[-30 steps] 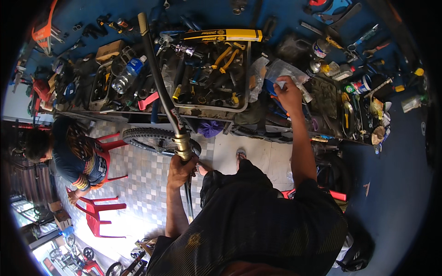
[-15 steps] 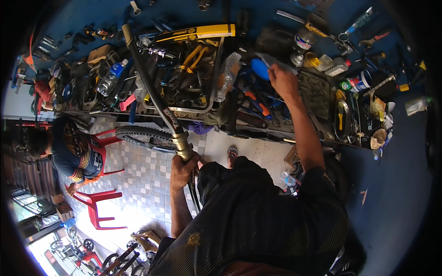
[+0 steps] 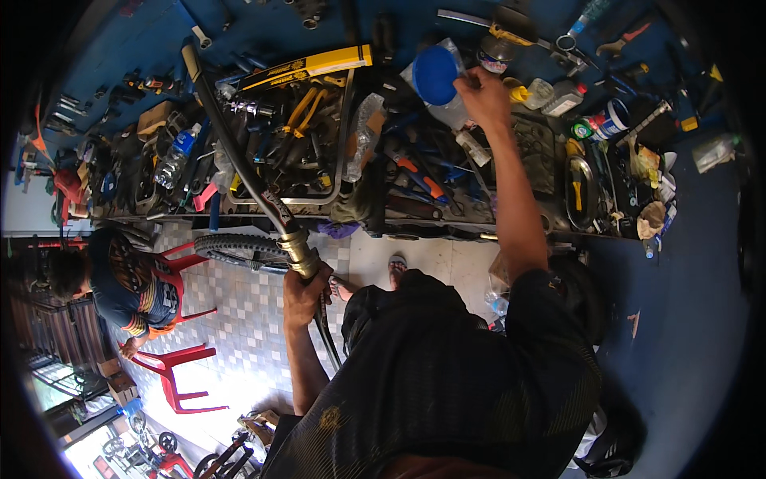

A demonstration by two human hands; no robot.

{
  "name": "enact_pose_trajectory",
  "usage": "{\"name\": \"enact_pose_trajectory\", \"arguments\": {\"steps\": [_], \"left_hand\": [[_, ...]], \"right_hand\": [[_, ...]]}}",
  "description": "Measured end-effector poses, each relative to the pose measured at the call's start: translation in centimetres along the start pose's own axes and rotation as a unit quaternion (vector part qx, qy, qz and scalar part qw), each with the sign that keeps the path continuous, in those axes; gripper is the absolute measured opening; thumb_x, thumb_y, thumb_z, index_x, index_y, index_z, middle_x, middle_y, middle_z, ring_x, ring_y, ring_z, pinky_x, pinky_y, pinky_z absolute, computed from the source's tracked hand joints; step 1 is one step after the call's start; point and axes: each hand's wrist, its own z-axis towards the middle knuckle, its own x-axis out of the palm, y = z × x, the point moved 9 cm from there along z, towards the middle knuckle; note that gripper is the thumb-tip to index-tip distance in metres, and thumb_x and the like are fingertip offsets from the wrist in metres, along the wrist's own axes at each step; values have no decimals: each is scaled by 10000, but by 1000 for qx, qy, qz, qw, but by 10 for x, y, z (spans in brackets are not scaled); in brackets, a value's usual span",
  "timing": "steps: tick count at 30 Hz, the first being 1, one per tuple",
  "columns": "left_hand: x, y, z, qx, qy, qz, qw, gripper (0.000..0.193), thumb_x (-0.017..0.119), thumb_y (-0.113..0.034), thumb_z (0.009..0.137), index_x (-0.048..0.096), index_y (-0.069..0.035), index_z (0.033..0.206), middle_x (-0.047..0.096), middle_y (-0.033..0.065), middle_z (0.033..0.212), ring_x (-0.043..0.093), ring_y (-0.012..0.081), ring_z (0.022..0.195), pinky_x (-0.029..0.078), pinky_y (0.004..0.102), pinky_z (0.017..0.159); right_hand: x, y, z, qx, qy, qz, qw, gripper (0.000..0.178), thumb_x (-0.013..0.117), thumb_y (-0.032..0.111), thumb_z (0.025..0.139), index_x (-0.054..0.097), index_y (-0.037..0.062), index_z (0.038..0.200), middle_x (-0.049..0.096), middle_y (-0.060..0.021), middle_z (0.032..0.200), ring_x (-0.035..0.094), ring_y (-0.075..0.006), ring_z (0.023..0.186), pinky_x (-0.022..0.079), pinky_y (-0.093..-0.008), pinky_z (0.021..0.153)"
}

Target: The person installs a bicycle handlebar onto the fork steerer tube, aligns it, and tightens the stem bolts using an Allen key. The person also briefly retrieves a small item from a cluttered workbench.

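Observation:
My left hand is closed around a long black bicycle tube, just below its gold collar. The tube slants up and left across the front of the workbench, and a thin dark part runs down below my fist. Over the bench, my right hand pinches the edge of a clear plastic piece with a round blue disc. Whether this is a bag or a tub, I cannot tell. Beneath it lie orange-and-blue pliers and a small whitish tube.
Tools crowd the workbench, among them yellow-handled pliers in a metal-rimmed tray. A bicycle tire lies in front of it. At left, another person sits on a red chair, touching a second red chair.
My right hand has lifted the clear plastic and blue disc up and left, turning the disc's round face into view. The left hand still grips the tube; the whole view has shifted slightly.

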Motion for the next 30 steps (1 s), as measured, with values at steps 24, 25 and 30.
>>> {"name": "enact_pose_trajectory", "arguments": {"steps": [24, 25, 30], "left_hand": [[22, 1, 1, 0, 34, 21, 999, 173, 726, -142, 906, 650, 10, 934, 611, 55, 646, 569, 138, 490, 454, 281, 474], [23, 0, 0, -2, 32, 15, 999, 163, 723, -123, 902, 647, 16, 942, 616, 57, 665, 573, 136, 501, 461, 278, 476], [29, 3, 10, 12, 48, -17, 999, 149, 709, -94, 903, 637, 30, 944, 626, 63, 715, 586, 137, 535, 478, 278, 473]], "right_hand": [[62, -22, -62, -26, 159, -238, 958, 421, 697, 355, 909, 601, 49, 1182, 745, -202, 891, 736, -391, 860, 593, -509, 745], [61, -9, -67, -56, 136, -232, 962, 455, 670, 374, 936, 557, 43, 1226, 739, -190, 834, 738, -389, 803, 595, -509, 698], [86, 89, -147, -202, 227, -69, 950, 428, 652, 379, 934, 553, 41, 1177, 699, -172, 715, 705, -382, 673, 537, -533, 569]]}}
